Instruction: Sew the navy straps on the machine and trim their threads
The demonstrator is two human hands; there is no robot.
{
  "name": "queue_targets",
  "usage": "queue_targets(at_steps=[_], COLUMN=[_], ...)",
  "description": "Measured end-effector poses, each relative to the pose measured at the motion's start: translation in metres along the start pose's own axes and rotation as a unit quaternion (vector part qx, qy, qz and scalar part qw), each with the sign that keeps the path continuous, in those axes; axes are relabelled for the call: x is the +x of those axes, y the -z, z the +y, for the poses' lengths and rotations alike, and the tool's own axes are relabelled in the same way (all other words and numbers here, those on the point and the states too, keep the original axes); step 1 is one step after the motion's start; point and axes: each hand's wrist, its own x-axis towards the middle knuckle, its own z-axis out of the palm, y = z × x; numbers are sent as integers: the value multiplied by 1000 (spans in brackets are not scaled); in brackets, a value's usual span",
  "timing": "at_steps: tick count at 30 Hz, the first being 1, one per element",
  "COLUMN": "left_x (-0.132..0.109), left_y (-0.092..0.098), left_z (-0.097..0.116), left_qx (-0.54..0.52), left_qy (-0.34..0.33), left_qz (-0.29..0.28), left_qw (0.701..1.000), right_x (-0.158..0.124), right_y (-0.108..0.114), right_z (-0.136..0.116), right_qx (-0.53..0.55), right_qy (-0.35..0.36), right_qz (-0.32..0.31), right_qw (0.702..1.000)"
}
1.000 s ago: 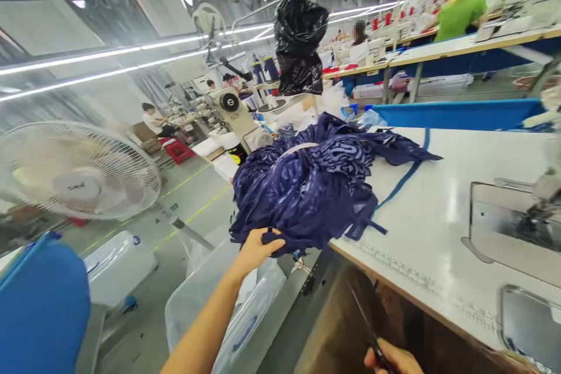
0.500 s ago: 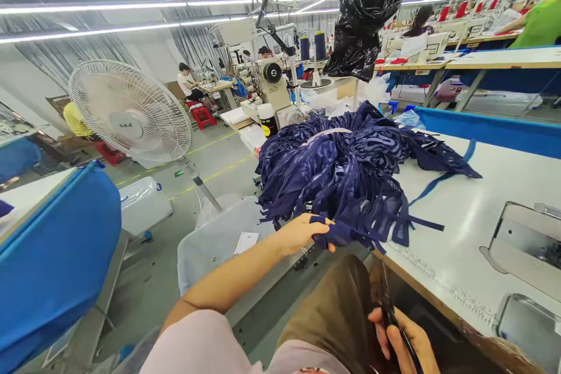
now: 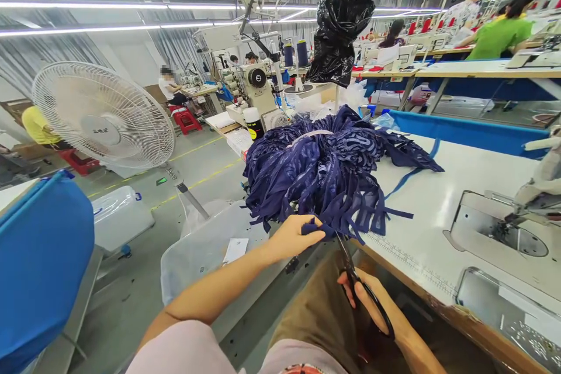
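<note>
A heap of dark blue patterned fabric strips (image 3: 324,169) lies on the left end of the white sewing table (image 3: 433,210), its ends hanging over the edge. My left hand (image 3: 291,236) is closed, pinching the end of one strip (image 3: 316,228) at the front of the heap. My right hand (image 3: 372,304) grips black scissors (image 3: 350,272) below the table edge. The blades point up and reach the strip just right of my left fingers.
A sewing machine plate (image 3: 495,234) is set into the table at right. A white standing fan (image 3: 103,117) and clear plastic bins (image 3: 201,245) stand on the floor at left, beside a blue chair back (image 3: 39,263). A black bag (image 3: 337,35) hangs overhead. Other workers sit at far tables.
My right hand has risen with the scissors from my lap up to the pinched strip. My left hand keeps its hold on the fabric end. The view has shifted slightly right.
</note>
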Motion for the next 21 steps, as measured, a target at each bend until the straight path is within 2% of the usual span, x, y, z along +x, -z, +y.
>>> queue_targets(at_steps=[4, 7, 10, 12, 15, 18, 21], left_x=[2, 7, 13, 17, 24, 30, 35], left_y=[-1, 1, 1, -2, -8, -16, -22], left_z=[3, 4, 5, 5, 4, 3, -1], left_qx=[125, 110, 57, 28, 17, 27, 34], left_qy=[-185, -240, -229, -214, -222, -221, -169], left_qz=[71, 29, -40, -53, -48, -48, -7], left_qw=[972, 964, 971, 975, 974, 974, 985], right_x=[0, -2, -2, -1, 0, -2, -7], right_y=[2, 3, 3, 4, 4, 1, -5], right_z=[3, 6, 1, -6, -15, -12, 0], right_qx=[-35, -49, -19, 13, 56, 76, 81], right_qy=[0, 0, 5, 13, 14, -5, -25], right_qz=[-8, -5, -7, -12, -7, 16, 49], right_qw=[999, 999, 1000, 1000, 998, 997, 995])
